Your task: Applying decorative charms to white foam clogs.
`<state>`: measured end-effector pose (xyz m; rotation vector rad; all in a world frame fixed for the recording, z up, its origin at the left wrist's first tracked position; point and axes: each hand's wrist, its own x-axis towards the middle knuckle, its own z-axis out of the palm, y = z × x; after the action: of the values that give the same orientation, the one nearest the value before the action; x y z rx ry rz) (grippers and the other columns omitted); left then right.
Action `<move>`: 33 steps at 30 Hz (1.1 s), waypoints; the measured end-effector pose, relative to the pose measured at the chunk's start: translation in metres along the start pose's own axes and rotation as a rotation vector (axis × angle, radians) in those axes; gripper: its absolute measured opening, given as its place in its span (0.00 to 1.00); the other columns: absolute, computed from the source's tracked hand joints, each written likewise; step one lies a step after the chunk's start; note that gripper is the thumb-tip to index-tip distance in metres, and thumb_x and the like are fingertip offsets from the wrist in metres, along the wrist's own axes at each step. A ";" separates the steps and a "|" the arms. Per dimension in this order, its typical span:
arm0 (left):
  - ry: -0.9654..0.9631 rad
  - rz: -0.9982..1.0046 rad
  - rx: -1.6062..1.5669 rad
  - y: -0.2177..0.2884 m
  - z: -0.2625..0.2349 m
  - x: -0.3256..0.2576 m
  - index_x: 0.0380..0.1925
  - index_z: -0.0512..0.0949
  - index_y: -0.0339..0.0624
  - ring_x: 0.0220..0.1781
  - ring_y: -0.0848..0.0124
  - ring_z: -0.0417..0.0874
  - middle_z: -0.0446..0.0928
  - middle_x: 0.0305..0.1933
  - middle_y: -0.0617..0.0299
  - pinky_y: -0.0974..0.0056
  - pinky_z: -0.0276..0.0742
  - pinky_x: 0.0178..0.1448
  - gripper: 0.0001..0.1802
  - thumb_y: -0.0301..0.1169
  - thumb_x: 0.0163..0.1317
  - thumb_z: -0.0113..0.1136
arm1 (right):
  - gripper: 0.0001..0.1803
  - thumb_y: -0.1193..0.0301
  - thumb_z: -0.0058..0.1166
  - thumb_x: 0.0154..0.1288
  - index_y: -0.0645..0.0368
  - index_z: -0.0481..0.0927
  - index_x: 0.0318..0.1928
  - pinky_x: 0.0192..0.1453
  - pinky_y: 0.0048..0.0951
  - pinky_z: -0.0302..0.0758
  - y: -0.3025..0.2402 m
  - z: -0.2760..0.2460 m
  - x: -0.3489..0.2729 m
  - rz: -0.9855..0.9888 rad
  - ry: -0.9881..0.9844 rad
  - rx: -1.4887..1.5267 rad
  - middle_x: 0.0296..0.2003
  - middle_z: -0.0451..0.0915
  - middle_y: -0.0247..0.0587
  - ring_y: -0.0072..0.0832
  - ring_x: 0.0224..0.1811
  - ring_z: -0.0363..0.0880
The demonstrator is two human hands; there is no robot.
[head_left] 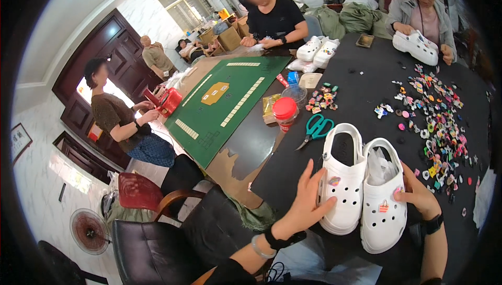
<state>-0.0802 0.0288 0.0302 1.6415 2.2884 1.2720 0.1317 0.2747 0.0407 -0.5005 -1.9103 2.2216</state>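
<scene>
Two white perforated clogs stand side by side on the black table point(366, 91) in front of me. My left hand point(307, 201) rests flat against the outer side of the left clog point(342, 191), fingers apart. My right hand point(415, 193) touches the right clog point(384, 211) at its outer edge, fingertips by a small pink charm. Each clog carries small coloured charms on its top. Clear plastic stuffing shows inside the right clog.
A heap of small coloured charms point(439, 123) spreads to the right. Teal-handled scissors point(316, 128), a red-lidded jar point(285, 112) and a clear tub point(297, 95) lie ahead. Two people across the table handle other white clogs point(316, 49). A green game mat point(219, 102) and a leather chair point(157, 243) sit left.
</scene>
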 end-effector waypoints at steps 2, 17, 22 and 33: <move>-0.064 0.097 -0.018 0.022 -0.020 0.019 0.66 0.61 0.34 0.74 0.51 0.56 0.54 0.73 0.43 0.52 0.51 0.74 0.36 0.33 0.60 0.63 | 0.62 0.61 0.72 0.48 0.61 0.42 0.75 0.63 0.33 0.67 0.004 -0.005 0.000 0.006 0.015 0.011 0.54 0.76 0.52 0.33 0.56 0.76; -0.770 0.322 0.228 0.087 0.035 0.124 0.33 0.81 0.38 0.43 0.51 0.81 0.77 0.39 0.48 0.53 0.75 0.45 0.19 0.44 0.54 0.63 | 0.61 0.66 0.73 0.52 0.61 0.40 0.75 0.61 0.35 0.71 -0.003 -0.009 -0.009 0.047 -0.032 0.039 0.55 0.75 0.52 0.32 0.56 0.76; -0.920 0.262 0.093 0.078 0.040 0.140 0.38 0.80 0.37 0.39 0.59 0.78 0.76 0.36 0.53 0.59 0.72 0.42 0.23 0.47 0.53 0.67 | 0.67 0.53 0.74 0.49 0.68 0.39 0.74 0.63 0.34 0.69 0.001 -0.009 -0.003 0.052 -0.045 -0.065 0.57 0.73 0.60 0.38 0.59 0.74; -1.053 -0.195 -0.420 0.081 0.047 0.143 0.44 0.76 0.38 0.36 0.80 0.72 0.75 0.36 0.67 0.71 0.69 0.41 0.17 0.31 0.57 0.69 | 0.67 0.51 0.74 0.48 0.65 0.39 0.75 0.64 0.37 0.69 0.002 -0.020 -0.006 0.075 -0.091 -0.107 0.59 0.71 0.66 0.45 0.61 0.73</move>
<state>-0.0578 0.1796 0.1080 1.3757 1.3721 0.5380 0.1442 0.2908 0.0367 -0.5027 -2.0980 2.2326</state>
